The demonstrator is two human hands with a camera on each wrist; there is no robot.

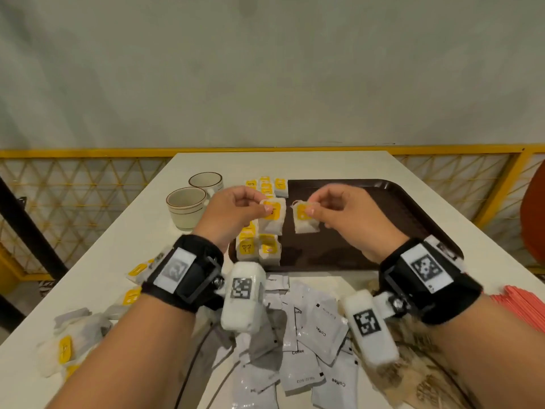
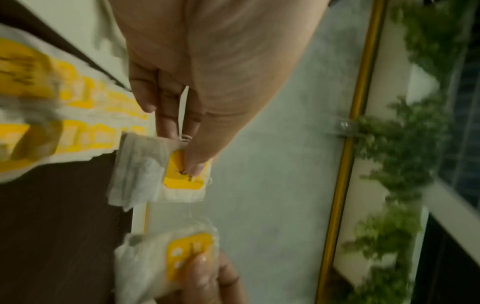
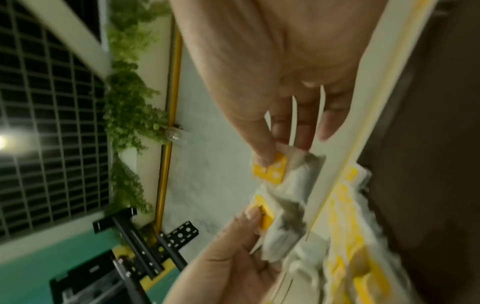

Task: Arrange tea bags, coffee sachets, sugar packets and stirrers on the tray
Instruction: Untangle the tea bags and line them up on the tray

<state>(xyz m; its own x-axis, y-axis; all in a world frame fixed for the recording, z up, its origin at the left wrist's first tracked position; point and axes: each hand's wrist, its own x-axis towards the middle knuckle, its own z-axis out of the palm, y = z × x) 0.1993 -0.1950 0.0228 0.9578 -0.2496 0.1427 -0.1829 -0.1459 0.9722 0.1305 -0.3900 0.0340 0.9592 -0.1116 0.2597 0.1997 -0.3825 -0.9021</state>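
The white table (image 1: 295, 163) fills the lower half of the head view, and the dark brown tray (image 1: 383, 219) lies at centre right of it. Most of the tray is bare; only its left edge carries a column of yellow-labelled tea bags (image 1: 259, 246), so the tea row is judged partly laid and the rest of the task not begun. At bottom centre a loose heap of grey coffee sachets (image 1: 318, 329) lies off the tray, at the lower right edge a bundle of red stirrers (image 1: 525, 302), and between them some brown printed packets (image 1: 427, 376), perhaps the sugar. More tea bags (image 1: 63, 349) wait at lower left, and two striped cups (image 1: 188, 206) stand at centre left.

Above the tray, mid-frame, the left hand (image 1: 233, 208) pinches one tea bag (image 1: 272, 215) by its yellow label between thumb and fingers, and the right hand (image 1: 345, 214) pinches another tea bag (image 1: 305, 216) the same way. Both bags hang clear of the tray, just beside each other, next to the laid column.
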